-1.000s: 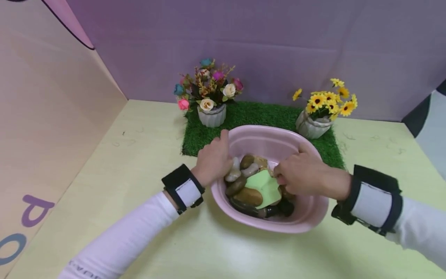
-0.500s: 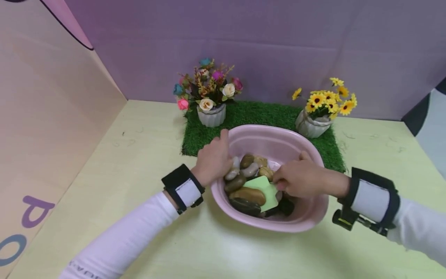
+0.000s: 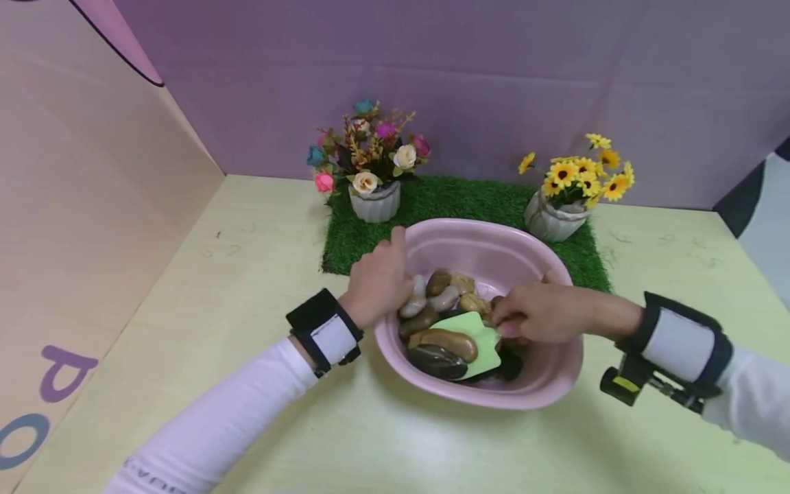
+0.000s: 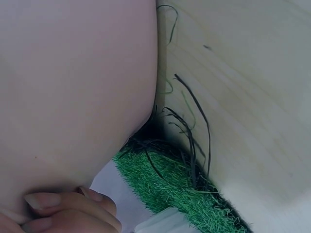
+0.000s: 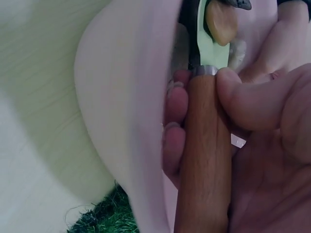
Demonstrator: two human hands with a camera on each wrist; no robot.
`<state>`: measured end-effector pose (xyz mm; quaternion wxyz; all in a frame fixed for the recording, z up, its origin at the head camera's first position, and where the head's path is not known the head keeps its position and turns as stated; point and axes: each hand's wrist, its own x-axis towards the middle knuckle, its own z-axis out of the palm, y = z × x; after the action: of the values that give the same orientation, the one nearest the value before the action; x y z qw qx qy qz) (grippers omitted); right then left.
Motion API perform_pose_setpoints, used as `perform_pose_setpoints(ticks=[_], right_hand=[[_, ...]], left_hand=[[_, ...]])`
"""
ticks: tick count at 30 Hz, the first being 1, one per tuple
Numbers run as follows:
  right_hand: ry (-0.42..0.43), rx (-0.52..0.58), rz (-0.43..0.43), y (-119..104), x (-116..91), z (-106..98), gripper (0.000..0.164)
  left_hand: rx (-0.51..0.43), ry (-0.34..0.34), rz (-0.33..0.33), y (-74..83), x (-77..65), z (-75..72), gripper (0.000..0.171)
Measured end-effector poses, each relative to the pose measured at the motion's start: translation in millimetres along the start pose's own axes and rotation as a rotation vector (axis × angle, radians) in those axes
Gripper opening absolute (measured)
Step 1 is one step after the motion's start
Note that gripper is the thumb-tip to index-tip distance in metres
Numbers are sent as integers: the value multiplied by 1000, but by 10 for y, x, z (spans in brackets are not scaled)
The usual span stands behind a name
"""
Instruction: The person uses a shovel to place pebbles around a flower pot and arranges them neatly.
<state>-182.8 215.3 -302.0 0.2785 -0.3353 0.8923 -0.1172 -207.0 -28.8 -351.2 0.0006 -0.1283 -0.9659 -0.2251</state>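
Observation:
My right hand grips a small garden trowel by its wooden handle, thumb and fingers wrapped near the metal collar. The light green blade sits low inside a pink oval basin. On the blade lie a brown stone and a dark stone. Several other smooth stones in brown, grey and tan lie around it. My left hand holds the basin's left rim; in the left wrist view its fingertips curl at the basin's wall.
Behind the basin, a green turf mat bears two pots: mixed roses on the left, yellow flowers on the right. The basin overlaps the mat's front. A purple backdrop stands behind the pale table.
The trowel blade has slid further under the stones and tilted up; the dark stone now rests on it too. The right hand shifted slightly right. The left hand stayed on the rim.

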Motion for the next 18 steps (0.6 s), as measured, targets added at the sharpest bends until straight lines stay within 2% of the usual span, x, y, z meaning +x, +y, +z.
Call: perform_pose_setpoints(ticks=[9, 16, 18], right_hand=[[-34, 158, -13, -17, -18, 0, 16], [-6, 115, -10, -34, -25, 23, 14], [-12, 131, -16, -39, -29, 20, 16]], left_hand=[[-24, -17, -24, -7, -2, -5, 58], [-17, -12, -28, -10, -3, -9, 59], [-21, -15, -24, -9, 1, -4, 59]])
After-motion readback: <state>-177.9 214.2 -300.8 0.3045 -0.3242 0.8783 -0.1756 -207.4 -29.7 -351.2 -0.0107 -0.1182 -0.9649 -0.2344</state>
